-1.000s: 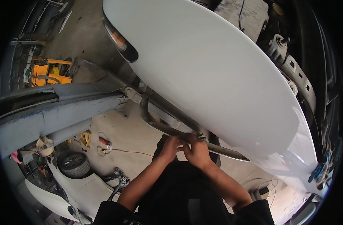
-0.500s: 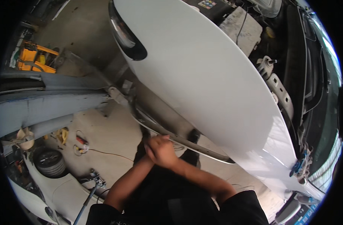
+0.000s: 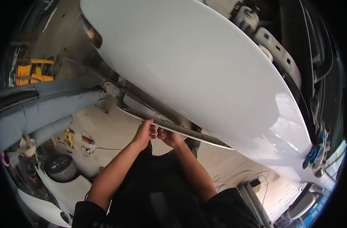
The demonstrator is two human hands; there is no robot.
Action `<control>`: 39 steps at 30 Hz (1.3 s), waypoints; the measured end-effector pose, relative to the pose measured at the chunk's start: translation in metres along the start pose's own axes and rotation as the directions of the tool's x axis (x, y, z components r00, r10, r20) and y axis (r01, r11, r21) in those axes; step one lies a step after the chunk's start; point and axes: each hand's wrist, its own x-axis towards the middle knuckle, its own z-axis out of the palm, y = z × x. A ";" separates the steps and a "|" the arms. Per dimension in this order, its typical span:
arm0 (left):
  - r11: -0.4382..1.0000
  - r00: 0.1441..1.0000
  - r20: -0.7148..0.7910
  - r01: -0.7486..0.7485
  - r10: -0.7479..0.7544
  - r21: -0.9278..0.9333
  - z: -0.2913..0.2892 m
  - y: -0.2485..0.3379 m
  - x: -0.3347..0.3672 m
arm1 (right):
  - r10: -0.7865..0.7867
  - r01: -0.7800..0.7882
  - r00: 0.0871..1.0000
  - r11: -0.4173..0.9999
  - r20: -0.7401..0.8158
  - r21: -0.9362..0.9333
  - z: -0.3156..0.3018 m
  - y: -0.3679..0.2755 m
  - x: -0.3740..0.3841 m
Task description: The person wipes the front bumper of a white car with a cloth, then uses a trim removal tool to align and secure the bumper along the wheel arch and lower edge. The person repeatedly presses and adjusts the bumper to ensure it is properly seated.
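A large glossy white car body panel (image 3: 188, 72) slants across the view, with a lamp (image 3: 92, 34) at its far left end. Along its near side runs a long curved lip (image 3: 204, 140), dark on top with a pale outer edge. My left hand (image 3: 143, 133) is at this lip, its thumb and fingers closed on the edge. Close beside it on the right, my right hand (image 3: 171, 138) has curled fingers just under the same edge. Whether those fingers grip anything is hidden. The two hands are slightly apart.
A grey-blue metal beam (image 3: 48, 106) comes in from the left. Beyond it sits a yellow frame (image 3: 33, 70). On the floor lie a wheel (image 3: 60, 167) and a red-and-grey power tool (image 3: 88, 143) with a cord. Blue gloves (image 3: 314, 155) rest at the panel's right end.
My hands were together, one over the other; now they have separated and reach the lip. The view has shifted, with the white panel lying further left in it.
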 end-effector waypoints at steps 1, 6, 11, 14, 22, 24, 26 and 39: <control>1.000 1.000 0.024 0.004 -0.005 0.014 0.002 0.003 -0.001 | -0.017 0.018 0.999 1.000 0.044 -0.009 0.001 -0.002 -0.001; 0.997 0.997 0.075 0.018 -0.024 0.077 0.009 0.012 0.001 | -0.096 0.095 0.995 0.995 -0.010 -0.026 -0.004 -0.010 -0.004; 0.994 0.996 0.082 0.024 -0.033 0.108 0.017 0.019 0.001 | -0.105 0.105 0.993 0.994 0.057 0.008 -0.011 -0.017 0.004; 0.992 0.996 0.088 0.012 -0.023 0.122 0.017 0.018 0.000 | -0.053 0.053 0.999 0.998 0.007 -0.020 -0.004 -0.020 0.005; 0.995 0.993 0.118 -0.006 -0.006 0.099 0.014 0.018 0.002 | -0.093 0.091 0.995 0.995 0.048 0.035 -0.004 -0.023 0.009; 0.996 0.993 0.114 -0.012 0.001 0.089 0.014 0.018 0.005 | -0.119 0.117 0.988 0.993 0.096 0.020 -0.006 -0.021 0.013; 0.997 0.992 0.124 -0.016 0.006 0.076 0.014 0.017 0.006 | -0.119 0.118 0.991 0.993 0.056 0.030 -0.008 -0.021 0.016; 0.999 0.995 0.094 -0.029 0.024 0.046 0.020 0.020 0.014 | -0.175 0.155 0.982 0.958 -0.065 -0.240 -0.016 -0.015 0.002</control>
